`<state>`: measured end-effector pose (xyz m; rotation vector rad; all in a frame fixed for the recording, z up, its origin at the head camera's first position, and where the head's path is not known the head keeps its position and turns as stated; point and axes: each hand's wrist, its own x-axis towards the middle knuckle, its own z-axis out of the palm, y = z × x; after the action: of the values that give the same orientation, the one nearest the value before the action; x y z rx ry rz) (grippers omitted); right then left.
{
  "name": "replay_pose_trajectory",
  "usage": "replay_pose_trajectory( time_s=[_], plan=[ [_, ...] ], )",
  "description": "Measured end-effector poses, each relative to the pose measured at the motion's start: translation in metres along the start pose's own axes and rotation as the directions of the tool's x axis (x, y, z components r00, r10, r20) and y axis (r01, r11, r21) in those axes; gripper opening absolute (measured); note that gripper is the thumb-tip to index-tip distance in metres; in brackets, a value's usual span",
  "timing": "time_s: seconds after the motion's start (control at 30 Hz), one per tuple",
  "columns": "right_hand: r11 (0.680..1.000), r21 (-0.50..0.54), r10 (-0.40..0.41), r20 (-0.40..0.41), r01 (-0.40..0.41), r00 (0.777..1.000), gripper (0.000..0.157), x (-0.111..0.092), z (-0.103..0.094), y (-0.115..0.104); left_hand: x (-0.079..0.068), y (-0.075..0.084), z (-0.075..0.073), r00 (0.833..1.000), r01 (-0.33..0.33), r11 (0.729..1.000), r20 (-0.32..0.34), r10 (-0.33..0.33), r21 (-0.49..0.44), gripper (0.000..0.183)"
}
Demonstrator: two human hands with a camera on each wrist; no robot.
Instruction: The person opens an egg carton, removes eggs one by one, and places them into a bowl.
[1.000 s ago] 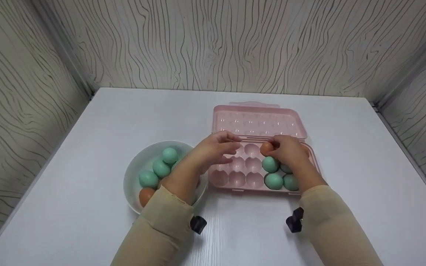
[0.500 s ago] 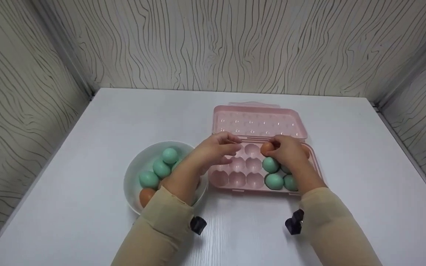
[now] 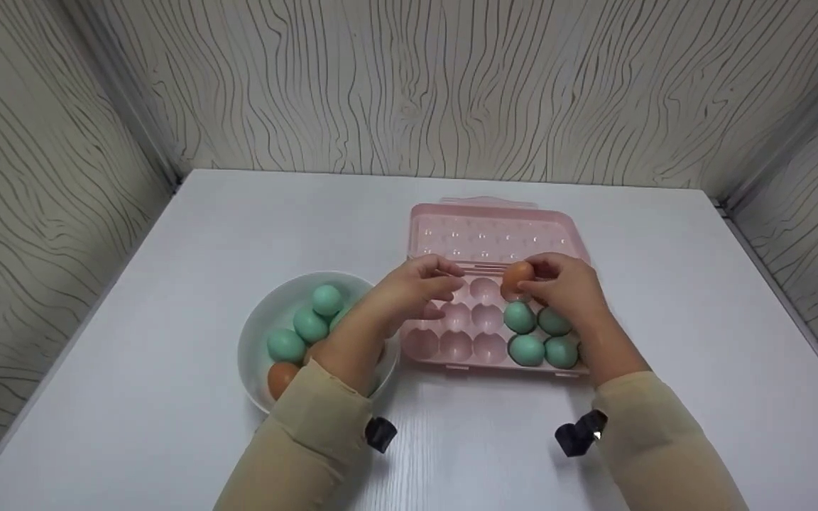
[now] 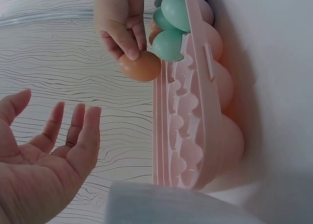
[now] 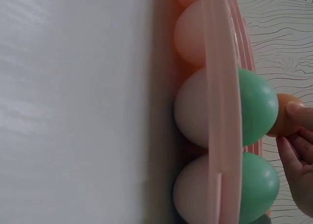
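My right hand pinches a brown egg between thumb and fingertips, over the back row of a pink egg box. In the left wrist view that egg is raised above the box's rim. Green eggs fill cups on the right part of the box, in front of the held egg. My left hand hovers over the box's left cups with fingers loosely bent and holds nothing. The left wrist view shows this hand apart from the box, palm up.
A white bowl with green and brown eggs stands on the left, partly hidden under my left forearm. The box's lid lies folded open towards the back. Patterned panels wall in the white table.
My right hand has lifted and tilted the brown egg, which now stands higher and more upright. The right forearm has shifted slightly right, showing more green eggs. My left hand stays almost still.
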<state>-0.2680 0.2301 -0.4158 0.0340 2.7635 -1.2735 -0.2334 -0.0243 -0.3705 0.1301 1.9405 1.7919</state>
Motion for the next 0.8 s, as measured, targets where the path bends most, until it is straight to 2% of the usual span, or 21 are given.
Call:
replay_pose_trajectory(
  time_s=[0.13,0.4,0.6,0.8],
  plan=[
    [0.995,0.102,0.018,0.002,-0.018,1.0,0.048,-0.004,-0.004,-0.002,0.0,0.0,0.0,1.0,-0.005,1.0,0.003,0.005,-0.005,0.02],
    [0.979,0.201,-0.016,-0.008,0.017,1.0,0.051,-0.013,-0.005,-0.007,0.002,-0.002,0.004,1.0,-0.005,0.999,-0.002,0.005,-0.044,0.02],
    [0.942,0.334,-0.024,0.008,0.021,1.0,0.054,-0.019,0.002,-0.017,0.004,-0.003,0.009,1.0,-0.004,0.996,-0.021,0.002,-0.089,0.022],
    [0.907,0.42,-0.028,-0.002,0.026,1.0,0.055,-0.024,0.009,-0.026,0.006,-0.004,0.012,0.999,-0.011,0.992,-0.054,0.004,-0.128,0.024]
  ],
)
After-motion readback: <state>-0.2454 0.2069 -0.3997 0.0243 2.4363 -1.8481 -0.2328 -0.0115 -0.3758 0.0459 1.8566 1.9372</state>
